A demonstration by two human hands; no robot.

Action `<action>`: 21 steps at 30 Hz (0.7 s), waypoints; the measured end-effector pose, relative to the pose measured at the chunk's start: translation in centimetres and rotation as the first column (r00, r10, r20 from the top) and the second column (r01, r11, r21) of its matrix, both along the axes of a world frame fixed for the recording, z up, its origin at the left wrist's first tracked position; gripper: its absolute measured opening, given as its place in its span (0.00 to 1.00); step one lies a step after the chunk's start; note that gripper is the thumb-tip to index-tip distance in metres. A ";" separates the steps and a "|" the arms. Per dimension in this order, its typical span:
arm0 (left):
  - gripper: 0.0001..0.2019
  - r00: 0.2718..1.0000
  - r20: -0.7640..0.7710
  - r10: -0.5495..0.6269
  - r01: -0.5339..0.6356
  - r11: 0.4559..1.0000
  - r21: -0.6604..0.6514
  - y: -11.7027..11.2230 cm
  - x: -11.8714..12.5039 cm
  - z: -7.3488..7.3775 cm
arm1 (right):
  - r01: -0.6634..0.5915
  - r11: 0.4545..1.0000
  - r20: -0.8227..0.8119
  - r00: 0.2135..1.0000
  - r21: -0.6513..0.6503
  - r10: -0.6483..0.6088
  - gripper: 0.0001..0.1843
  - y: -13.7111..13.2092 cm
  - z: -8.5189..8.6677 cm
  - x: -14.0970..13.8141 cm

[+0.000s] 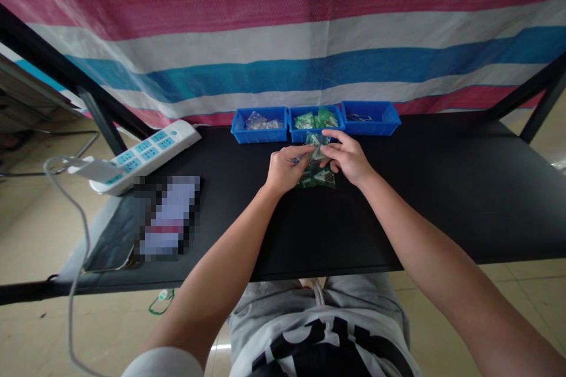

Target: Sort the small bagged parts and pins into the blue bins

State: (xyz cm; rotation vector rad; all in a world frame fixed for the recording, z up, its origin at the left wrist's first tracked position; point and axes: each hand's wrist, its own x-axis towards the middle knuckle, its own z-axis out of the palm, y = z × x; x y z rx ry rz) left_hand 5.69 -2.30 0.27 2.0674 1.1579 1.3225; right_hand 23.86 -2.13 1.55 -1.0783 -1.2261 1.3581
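Observation:
Over the black table, in front of the blue bins, my left hand (285, 169) and my right hand (349, 158) meet at a small clear plastic bag (317, 142). Both hands have thumb and fingers closed on the bag, which seems to contain small pale parts. The right index finger reaches out past the bag's top. Beneath the hands lie more small greenish bags (325, 178) with metal pieces that look like screws. A small bluish bit shows at my left fingers, too small to name.
Three blue bins (260, 135) line the back, containing clear bags, green-tinted bags (305, 122) and a few thin metal pieces (360, 118). A white power strip (145, 156) with a plugged-in charger, its cable (84, 230), a blurred-out phone (170, 215) and a dark pouch (112, 235) occupy the left. Striped sheeting (283, 76) hangs behind.

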 end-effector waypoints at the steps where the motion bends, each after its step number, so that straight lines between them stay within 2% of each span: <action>1: 0.14 0.999 -0.006 -0.043 0.043 0.999 0.007 0.0 0.0 0.0 | 0.014 0.999 -0.007 1.000 0.031 -0.014 0.33 0.0 -0.1 0.0; 3: 0.17 0.994 0.002 -0.105 0.105 0.994 0.024 0.0 -0.1 -0.1 | 0.053 0.995 -0.014 0.999 0.090 -0.052 0.31 0.2 -0.4 0.1; 5: 0.20 0.991 0.049 -0.127 0.125 0.991 0.036 0.1 -0.1 -0.2 | 0.094 0.984 -0.009 0.996 0.154 -0.094 0.24 0.3 -0.6 0.1; 8: 0.25 0.987 0.127 -0.102 0.096 0.994 0.053 0.2 -0.3 -0.2 | 0.132 0.961 -0.009 0.991 0.244 -0.134 0.17 0.4 -0.7 0.1; 10: 0.27 0.992 0.099 -0.077 0.070 0.995 0.068 0.3 -0.3 -0.2 | 0.126 0.953 -0.019 0.992 0.276 -0.126 0.15 0.3 -0.7 0.0; 15: 0.13 0.995 -0.096 -0.019 0.034 0.988 0.151 0.4 -0.3 -0.1 | 0.069 0.929 0.057 0.994 0.363 -0.096 0.12 0.1 -0.8 -0.1; 21: 0.07 0.991 -0.125 0.055 -0.015 0.952 0.305 0.6 -0.4 -0.5 | -0.015 0.889 0.204 0.975 0.458 -0.089 0.09 0.0 -0.8 0.2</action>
